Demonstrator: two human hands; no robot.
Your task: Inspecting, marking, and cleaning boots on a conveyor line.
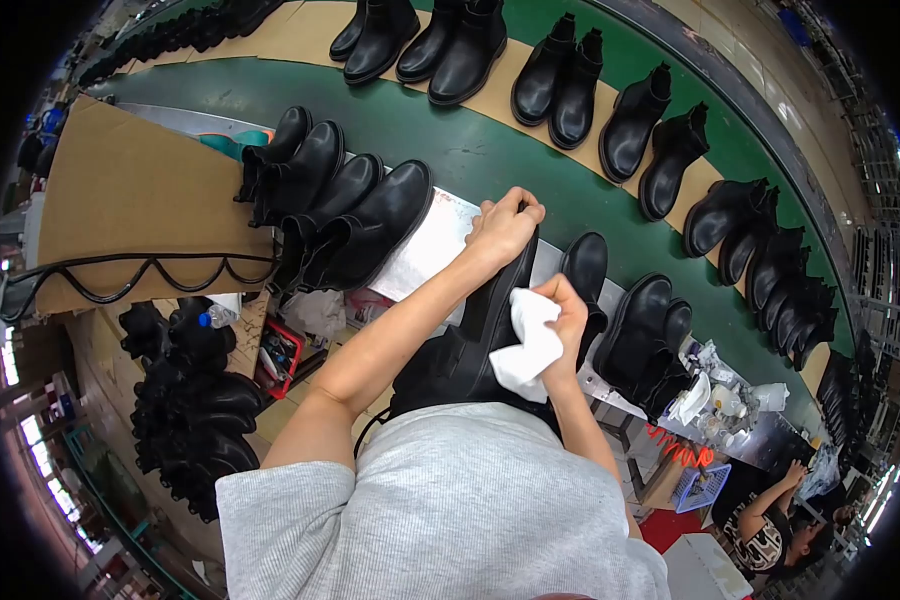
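My left hand [507, 232] is closed round the toe end of a black ankle boot [490, 305], which is held in front of my body with its shaft toward me. My right hand [567, 322] pinches a crumpled white cloth [527, 345] beside the boot. Whether the cloth touches the leather I cannot tell. Just right of that hand stands another black boot [585, 265]. Left of my left hand, several black boots [385, 215] rest at the edge of the metal worktop [425, 245].
Beyond the worktop, a green conveyor belt [410, 125] carries pairs of boots on cardboard strips. A cardboard sheet [150, 195] with a coiled black cable is at left, above a heap of boots [195, 410]. Bottles and crumpled wipes [720, 400] clutter the right. A co-worker [770, 525] sits farther right.
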